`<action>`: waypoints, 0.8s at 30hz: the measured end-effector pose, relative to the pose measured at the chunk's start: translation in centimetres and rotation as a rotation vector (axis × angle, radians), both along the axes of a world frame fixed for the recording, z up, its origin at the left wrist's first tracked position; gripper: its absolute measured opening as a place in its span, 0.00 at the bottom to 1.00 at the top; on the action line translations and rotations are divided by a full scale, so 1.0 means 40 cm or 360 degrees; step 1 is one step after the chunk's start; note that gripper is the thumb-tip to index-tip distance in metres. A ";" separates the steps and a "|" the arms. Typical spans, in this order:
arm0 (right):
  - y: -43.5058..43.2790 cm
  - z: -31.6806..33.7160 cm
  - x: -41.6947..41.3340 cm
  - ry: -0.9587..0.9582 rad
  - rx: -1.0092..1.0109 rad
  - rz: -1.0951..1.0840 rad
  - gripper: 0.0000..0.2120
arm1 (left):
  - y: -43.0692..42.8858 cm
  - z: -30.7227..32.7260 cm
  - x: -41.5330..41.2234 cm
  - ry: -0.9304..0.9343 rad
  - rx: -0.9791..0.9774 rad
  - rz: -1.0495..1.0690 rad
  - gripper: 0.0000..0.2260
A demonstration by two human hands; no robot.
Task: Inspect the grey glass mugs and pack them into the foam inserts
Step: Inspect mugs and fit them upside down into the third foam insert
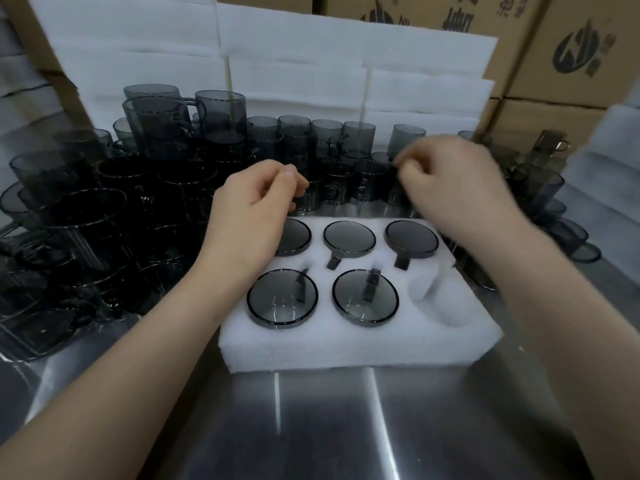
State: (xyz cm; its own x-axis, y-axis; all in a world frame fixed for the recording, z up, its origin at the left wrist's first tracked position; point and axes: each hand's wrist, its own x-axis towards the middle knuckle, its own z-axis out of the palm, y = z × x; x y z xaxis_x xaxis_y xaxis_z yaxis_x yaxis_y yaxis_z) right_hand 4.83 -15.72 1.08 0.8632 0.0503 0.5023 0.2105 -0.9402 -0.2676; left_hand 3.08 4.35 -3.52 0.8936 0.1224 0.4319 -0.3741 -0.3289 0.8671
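left hand (256, 199): fingers curled over the loose mug row; grip unclear.
right hand (446, 181): blurred, curled at a mug rim; hold can't be told.
loose grey mugs (367, 181): upright, just beyond the foam insert (346, 344), straight ahead of both hands.
empty cavity (440, 299): near-right corner, right hand nearer; other five filled.
room: steel table (311, 427) open toward the person; mugs crowd left.

Left hand (256, 199), right hand (460, 188) bare; forearms (145, 344) bare up to frame edge.
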 end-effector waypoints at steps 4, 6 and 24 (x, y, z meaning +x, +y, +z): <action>-0.102 0.007 0.032 0.0726 -0.0264 -0.0413 0.13 | -0.008 0.003 -0.006 0.0084 0.0253 -0.0067 0.08; -0.117 0.000 0.036 0.0933 -0.0296 -0.0461 0.20 | -0.009 0.002 -0.005 0.0138 0.0317 -0.0097 0.07; 0.007 -0.011 -0.007 -0.0173 0.0852 0.0403 0.16 | -0.012 0.001 -0.009 -0.0043 0.0476 -0.0281 0.24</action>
State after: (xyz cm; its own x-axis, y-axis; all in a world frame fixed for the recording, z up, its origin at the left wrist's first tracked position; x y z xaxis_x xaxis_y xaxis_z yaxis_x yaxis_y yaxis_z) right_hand 4.56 -15.45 0.63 0.7997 -0.0363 0.5993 0.4632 -0.5977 -0.6543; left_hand 2.72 3.85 -3.48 0.8775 -0.1684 0.4490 -0.4692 -0.4949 0.7314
